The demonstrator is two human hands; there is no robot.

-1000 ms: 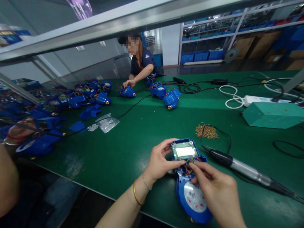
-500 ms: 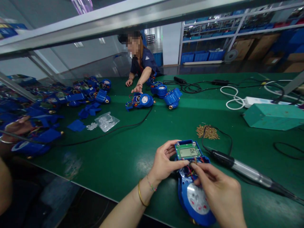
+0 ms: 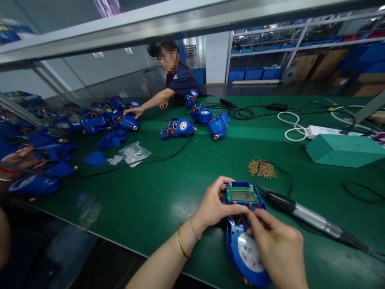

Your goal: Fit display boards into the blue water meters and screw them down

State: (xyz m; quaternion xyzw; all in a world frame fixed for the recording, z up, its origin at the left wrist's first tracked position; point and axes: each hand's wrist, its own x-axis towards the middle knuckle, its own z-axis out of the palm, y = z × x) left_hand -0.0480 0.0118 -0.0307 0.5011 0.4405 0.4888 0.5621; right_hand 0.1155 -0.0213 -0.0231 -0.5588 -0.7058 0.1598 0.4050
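A blue water meter (image 3: 231,245) lies in front of me, its round dial toward me and its open electronics housing on the far side. In that housing a green circuit board carries a small display (image 3: 243,196) with digits lit. My left hand (image 3: 215,202) grips the housing's left side, thumb laid across the wires below the display. Close against that thumb, my right hand (image 3: 275,237) has its thumb and fingers pinched at the coloured wires (image 3: 243,220). The pinched ends are hidden by the fingers.
An electric screwdriver (image 3: 309,216) lies right of the meter, near a pile of brass screws (image 3: 262,168). A teal box (image 3: 345,150) and a white power strip (image 3: 325,131) stand farther right. Across the table a co-worker (image 3: 183,78) reaches among more meters (image 3: 182,126). Another person's hand (image 3: 22,158) is at left.
The meter's display end has tipped and shifted slightly right and down, both my hands staying on it. The co-worker's arm has swung left to a meter in the pile.
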